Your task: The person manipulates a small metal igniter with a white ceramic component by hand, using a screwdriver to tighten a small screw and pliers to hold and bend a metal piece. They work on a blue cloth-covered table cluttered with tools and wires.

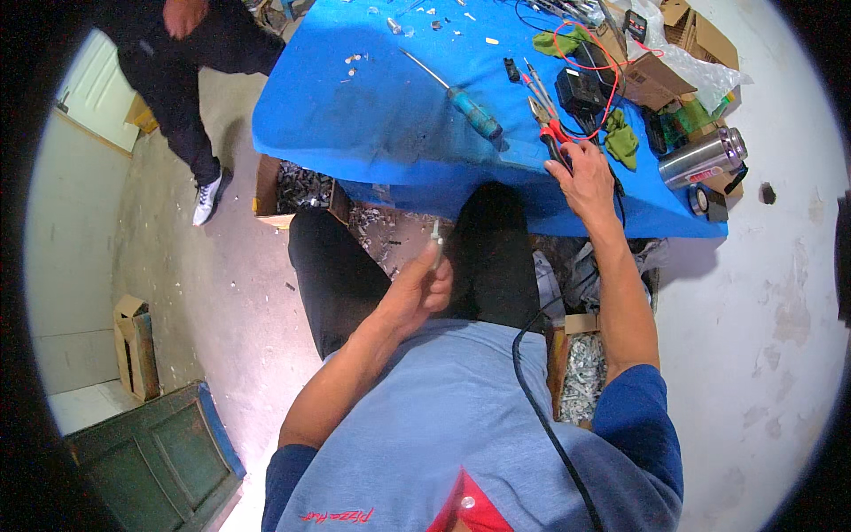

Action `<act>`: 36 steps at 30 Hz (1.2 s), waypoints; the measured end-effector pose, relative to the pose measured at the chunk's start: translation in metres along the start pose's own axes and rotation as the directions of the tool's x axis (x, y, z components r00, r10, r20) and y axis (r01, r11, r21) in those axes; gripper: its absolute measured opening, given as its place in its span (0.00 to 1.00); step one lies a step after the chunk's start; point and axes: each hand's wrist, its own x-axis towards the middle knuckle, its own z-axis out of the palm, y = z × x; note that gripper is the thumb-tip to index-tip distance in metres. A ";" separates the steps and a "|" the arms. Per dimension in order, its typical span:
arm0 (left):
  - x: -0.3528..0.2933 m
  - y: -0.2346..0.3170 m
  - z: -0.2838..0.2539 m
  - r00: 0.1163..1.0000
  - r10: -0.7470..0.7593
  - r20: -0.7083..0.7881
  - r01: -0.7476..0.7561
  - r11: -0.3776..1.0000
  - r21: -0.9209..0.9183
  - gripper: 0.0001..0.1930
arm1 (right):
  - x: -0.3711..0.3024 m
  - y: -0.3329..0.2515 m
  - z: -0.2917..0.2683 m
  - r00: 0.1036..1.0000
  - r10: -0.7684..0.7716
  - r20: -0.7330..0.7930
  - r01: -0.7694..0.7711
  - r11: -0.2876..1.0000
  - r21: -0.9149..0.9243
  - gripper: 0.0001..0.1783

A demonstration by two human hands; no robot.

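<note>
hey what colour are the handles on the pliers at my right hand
Red and black; the pliers' handles show best in the head view.

Pliers (550, 129): grips are showing smooth plastic, jaws are looking like bare metal. Screwdriver (472, 113): handle is appearing plastic, shaft is shining as smooth metal. Small pale piece (436, 236): is looking smooth; material too small to tell. Flask (696, 164): is gleaming, glossy metal. 2 green rags (621, 139): are presenting matt, crumpled cloth. Bag (709, 78): is glinting, wrinkled clear plastic. Wall (789, 337): is showing rough, flaking patches.
</note>
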 end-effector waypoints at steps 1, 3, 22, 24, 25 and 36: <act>0.000 0.000 0.001 1.000 0.001 0.020 -0.001 1.000 0.012 0.25 | 0.002 0.002 -0.001 1.000 0.006 0.030 -0.006 1.000 0.012 0.21; 0.001 0.000 0.004 0.999 -0.002 0.043 0.001 1.000 0.023 0.25 | 0.006 0.011 0.005 0.998 -0.043 0.047 0.043 0.999 0.006 0.19; 0.003 -0.010 0.009 0.987 -0.026 0.158 -0.001 0.986 0.168 0.25 | -0.117 -0.081 -0.024 0.868 0.074 0.491 -0.438 -0.352 0.827 0.28; 0.001 -0.012 0.013 0.978 -0.030 0.207 -0.011 0.981 0.192 0.25 | -0.118 -0.092 -0.012 0.806 0.052 0.589 -0.551 -0.297 0.780 0.33; 0.000 -0.014 0.018 0.977 -0.037 0.210 -0.007 0.979 0.203 0.25 | -0.114 -0.092 -0.006 0.805 -0.022 0.593 -0.575 -0.274 0.771 0.31; -0.003 -0.033 0.005 0.961 -0.151 0.234 0.118 0.982 0.150 0.21 | -0.115 -0.117 -0.012 0.880 -0.037 0.473 -0.448 -0.393 0.803 0.24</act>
